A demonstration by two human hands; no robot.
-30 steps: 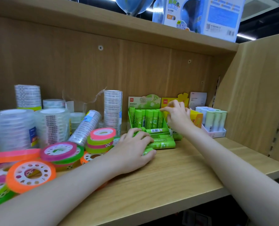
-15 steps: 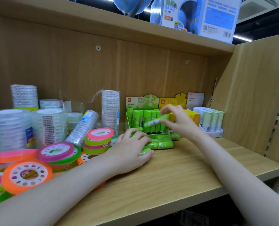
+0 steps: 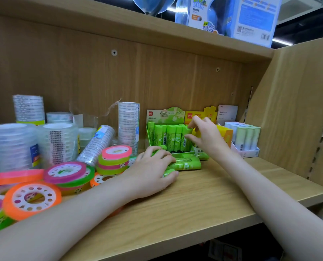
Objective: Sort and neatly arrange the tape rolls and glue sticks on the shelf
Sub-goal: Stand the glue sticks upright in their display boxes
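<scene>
Wooden shelf, stock mixed. My right hand pinches an upright green plastic glue stick at the green display tray; I'd seat it vertically. My left hand holds loose green sticks lying flat.

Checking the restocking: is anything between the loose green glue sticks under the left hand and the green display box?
Nothing visible blocks them. The loose glue sticks lie right before the green display box; only the right hand works at its right end.

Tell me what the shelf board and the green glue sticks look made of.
Shelf board: pale wood-grain laminate or veneer, matte, probably over board. Green glue sticks: smooth, slightly glossy plastic tubes with printed labels and barcodes.
</scene>
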